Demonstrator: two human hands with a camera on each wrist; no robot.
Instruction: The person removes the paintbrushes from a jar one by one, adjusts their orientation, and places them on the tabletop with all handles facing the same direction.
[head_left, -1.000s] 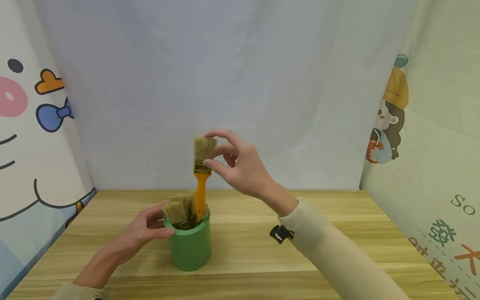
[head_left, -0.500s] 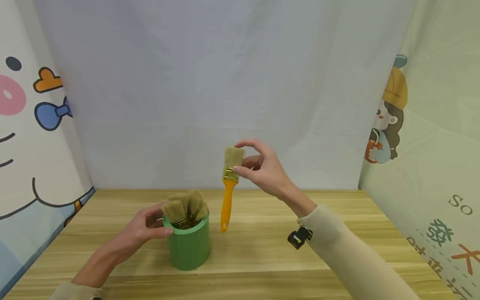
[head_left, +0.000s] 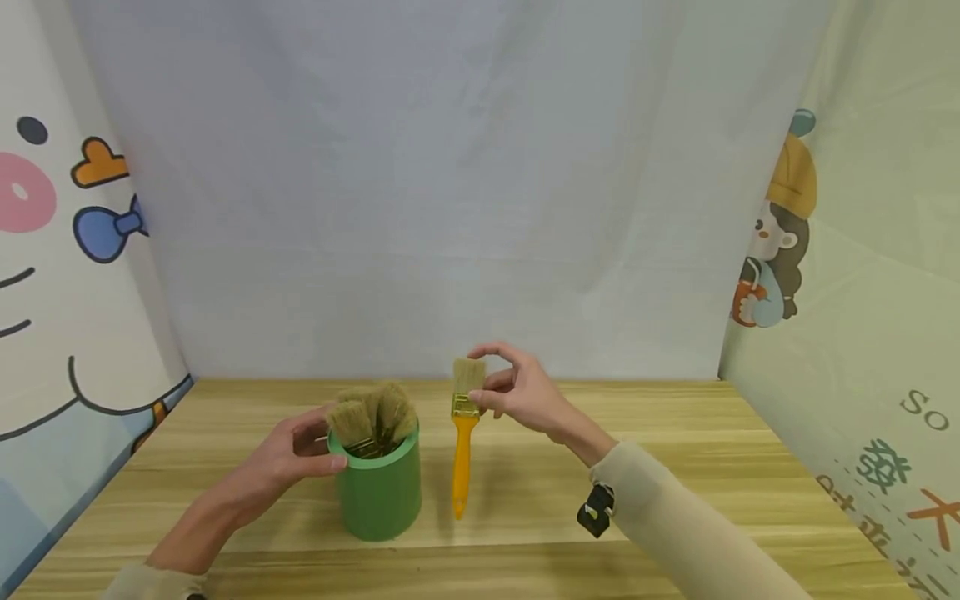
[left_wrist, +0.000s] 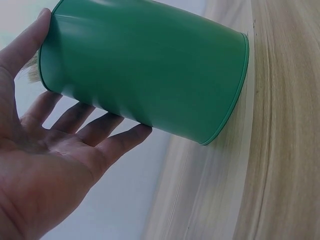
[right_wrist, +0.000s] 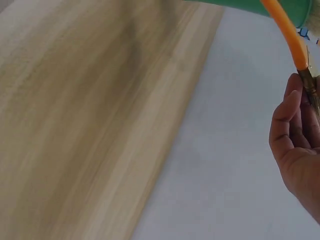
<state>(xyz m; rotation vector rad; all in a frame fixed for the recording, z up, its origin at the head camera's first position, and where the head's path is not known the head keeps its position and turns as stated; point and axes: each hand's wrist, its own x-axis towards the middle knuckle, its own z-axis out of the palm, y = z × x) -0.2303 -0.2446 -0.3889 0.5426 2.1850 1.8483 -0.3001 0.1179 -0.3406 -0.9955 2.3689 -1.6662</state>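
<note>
My right hand (head_left: 525, 396) pinches a paintbrush (head_left: 462, 450) by its metal band, bristles up and orange handle pointing down, just right of a green pot (head_left: 381, 500). In the right wrist view the thumb and fingers (right_wrist: 295, 117) hold the brush's band, with the orange handle (right_wrist: 287, 30) reaching toward the pot. The left hand (head_left: 285, 458) steadies the pot, thumb on its rim and the other fingers around the far side. Seen from the left wrist, those fingertips lie along the pot's wall (left_wrist: 145, 65). Several more brushes (head_left: 375, 417) stand in the pot, bristles up; their handles are hidden inside.
The pot stands on a wood-grain table (head_left: 600, 500). A pale cloth backdrop (head_left: 450, 167) hangs behind its far edge. Printed cloths with cartoon figures flank the left (head_left: 82, 292) and right (head_left: 862, 292) sides.
My right hand has drawn the paintbrush up out of the pot, carried it to the right, then lowered it beside the pot. The left hand and the pot have stayed put.
</note>
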